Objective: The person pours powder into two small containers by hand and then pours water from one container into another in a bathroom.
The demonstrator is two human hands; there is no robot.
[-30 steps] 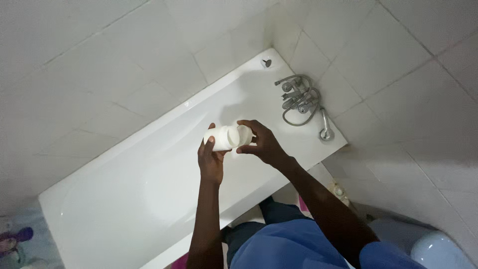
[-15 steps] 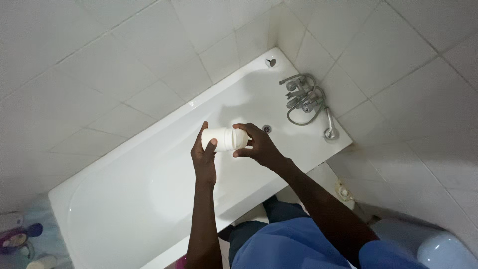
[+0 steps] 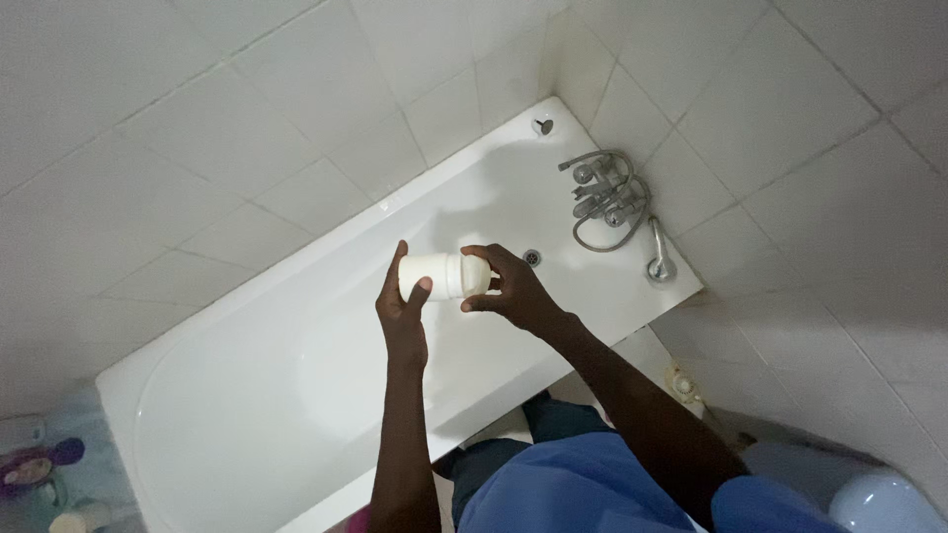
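Centre of frame, above the white bathtub [image 3: 247, 415]: white cylindrical plastic container [image 3: 432, 275] held sideways, left hand [image 3: 403, 321] wrapped around its body. Right hand [image 3: 513, 291], fingertips pinching the cap end. Best practice: steady body, twist cap only.

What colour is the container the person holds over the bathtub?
White, body and cap alike; the container shows plainly in the head view, gripped by the left hand and right hand.

Left hand [image 3: 403, 318] grips a white plastic jar [image 3: 432, 275], held sideways over the white bathtub [image 3: 257, 395]. Right hand [image 3: 511, 292] at the jar's 3 o'clock end, fingers round its white lid [image 3: 475, 275]. Drain [image 3: 532, 257] just beyond. Chrome taps [image 3: 607, 200] at 2 o'clock on tiled wall [image 3: 197, 148].
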